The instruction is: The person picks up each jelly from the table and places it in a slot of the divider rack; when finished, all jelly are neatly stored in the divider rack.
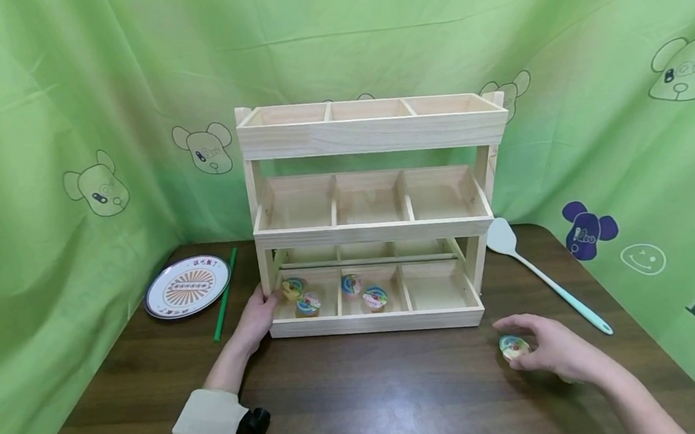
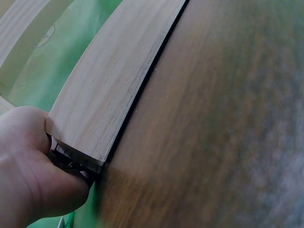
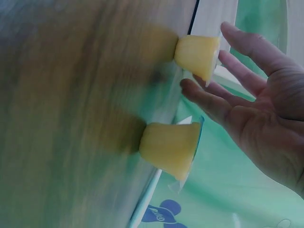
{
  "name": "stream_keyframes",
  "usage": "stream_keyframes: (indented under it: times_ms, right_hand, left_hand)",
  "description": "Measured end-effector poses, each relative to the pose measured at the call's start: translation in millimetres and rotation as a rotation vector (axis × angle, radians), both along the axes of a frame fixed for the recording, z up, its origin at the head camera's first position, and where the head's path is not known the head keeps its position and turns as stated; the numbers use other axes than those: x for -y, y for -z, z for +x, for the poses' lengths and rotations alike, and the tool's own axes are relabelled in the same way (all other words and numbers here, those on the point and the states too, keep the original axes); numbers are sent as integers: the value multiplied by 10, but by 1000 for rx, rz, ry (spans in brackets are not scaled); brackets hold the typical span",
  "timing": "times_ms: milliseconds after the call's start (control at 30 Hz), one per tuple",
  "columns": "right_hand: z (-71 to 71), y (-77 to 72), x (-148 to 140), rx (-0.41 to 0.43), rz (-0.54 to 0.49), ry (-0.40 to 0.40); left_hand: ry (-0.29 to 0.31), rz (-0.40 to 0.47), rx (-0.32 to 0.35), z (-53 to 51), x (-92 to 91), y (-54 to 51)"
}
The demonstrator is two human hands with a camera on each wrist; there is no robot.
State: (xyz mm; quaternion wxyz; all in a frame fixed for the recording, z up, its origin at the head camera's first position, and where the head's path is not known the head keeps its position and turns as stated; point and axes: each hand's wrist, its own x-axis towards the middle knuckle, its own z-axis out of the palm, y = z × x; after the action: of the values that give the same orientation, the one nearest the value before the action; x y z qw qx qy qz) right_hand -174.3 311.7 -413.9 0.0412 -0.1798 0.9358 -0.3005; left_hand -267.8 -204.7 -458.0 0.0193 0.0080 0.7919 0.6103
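Note:
My left hand (image 1: 258, 319) grips the lower left end of a light wooden three-tier rack (image 1: 375, 323). In the left wrist view, that hand (image 2: 28, 161) wraps the end of the bottom tray (image 2: 109, 85). My right hand (image 1: 554, 347) is beside a jelly cup (image 1: 514, 347) on the table, right of the rack. The right wrist view shows its fingers spread around this yellow cup (image 3: 195, 54), without a clear grip. A second jelly cup (image 3: 170, 146) stands nearby; my hand mostly hides it in the head view. Several jelly cups (image 1: 308, 304) lie in the bottom tray's left and middle compartments.
A patterned plate (image 1: 159, 304) and a green stick (image 1: 225, 296) lie left of the rack. A white spatula (image 1: 552, 283) with a pale blue handle lies to the right. Green printed cloth (image 1: 332, 39) hangs behind and at both sides of the brown table (image 1: 363, 395).

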Motion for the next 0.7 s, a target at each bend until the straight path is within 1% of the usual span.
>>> stream_keyframes:
  times_ms: [100, 267, 467, 700]
  right_hand:
    - [8, -4, -26, 11, 32, 7]
    - [15, 8, -32, 33, 51, 26]
    - [0, 9, -45, 43, 51, 38]
    - [14, -7, -52, 40, 72, 85]
  left_hand:
    - [-4, -14, 6, 1, 5, -3]
    - [-4, -31, 0, 9, 6, -3]
    - [-3, -22, -5, 2, -6, 11]
    - [4, 1, -14, 3, -4, 19]
